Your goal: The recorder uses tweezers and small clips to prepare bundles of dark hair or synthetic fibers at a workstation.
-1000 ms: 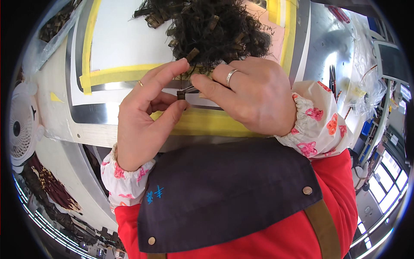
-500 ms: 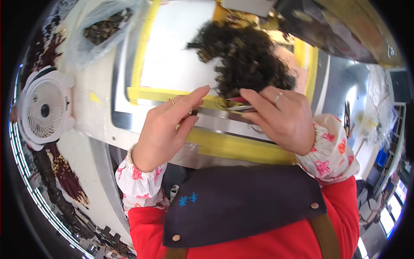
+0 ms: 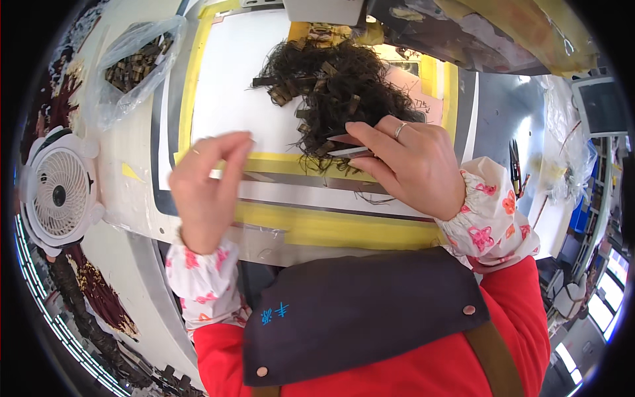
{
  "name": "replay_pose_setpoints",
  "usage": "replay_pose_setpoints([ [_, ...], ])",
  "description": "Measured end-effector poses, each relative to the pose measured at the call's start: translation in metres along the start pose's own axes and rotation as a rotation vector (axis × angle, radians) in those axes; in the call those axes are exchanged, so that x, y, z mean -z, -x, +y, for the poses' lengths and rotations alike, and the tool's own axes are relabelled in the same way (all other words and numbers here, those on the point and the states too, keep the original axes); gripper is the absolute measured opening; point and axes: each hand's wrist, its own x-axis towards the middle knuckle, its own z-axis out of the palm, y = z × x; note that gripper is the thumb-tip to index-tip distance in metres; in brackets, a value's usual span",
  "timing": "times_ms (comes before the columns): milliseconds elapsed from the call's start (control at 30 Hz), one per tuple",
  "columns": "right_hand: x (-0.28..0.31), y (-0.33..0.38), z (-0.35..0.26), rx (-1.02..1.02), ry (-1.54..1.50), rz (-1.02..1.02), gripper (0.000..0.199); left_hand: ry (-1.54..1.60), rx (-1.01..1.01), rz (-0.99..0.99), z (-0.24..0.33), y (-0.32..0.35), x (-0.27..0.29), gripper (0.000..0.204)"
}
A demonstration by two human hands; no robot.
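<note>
A heap of dark tangled threads with small brown fabric-like tabs [image 3: 344, 86] lies on the white board [image 3: 245, 66] in front of me. At its near edge my right hand [image 3: 410, 159] grips small metal thread snips [image 3: 347, 147], whose two blades are apart and point left into the threads. A ring is on one finger of that hand. My left hand [image 3: 208, 178] is raised over the board's near left corner, away from the heap. Its thumb and forefinger come together; motion blur hides what, if anything, is between them.
A clear plastic bag of similar brown tabs [image 3: 135, 66] lies at the far left. A white fan [image 3: 59, 192] stands at the left edge. Yellow tape [image 3: 344, 225] borders the board. To the right lie dark-handled tools [image 3: 516, 165] and crumpled clear plastic [image 3: 572, 132].
My left hand has moved left, away from the heap and from my right hand. The snips' blades now show more plainly against the threads. The whole view has shifted slightly.
</note>
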Motion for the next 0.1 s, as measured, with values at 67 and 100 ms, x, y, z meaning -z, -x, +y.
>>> replay_pose_setpoints([
  [67, -0.0010, 0.0011, -0.0009, -0.011, 0.009, -0.025, 0.031, 0.060, -0.045, -0.042, 0.0092, 0.0175, -0.0147, 0.010],
  [100, -0.0024, -0.0007, -0.0014, -0.017, 0.020, -0.032, 0.030, 0.055, -0.046, -0.035, 0.0076, 0.0175, -0.0134, 0.010],
])
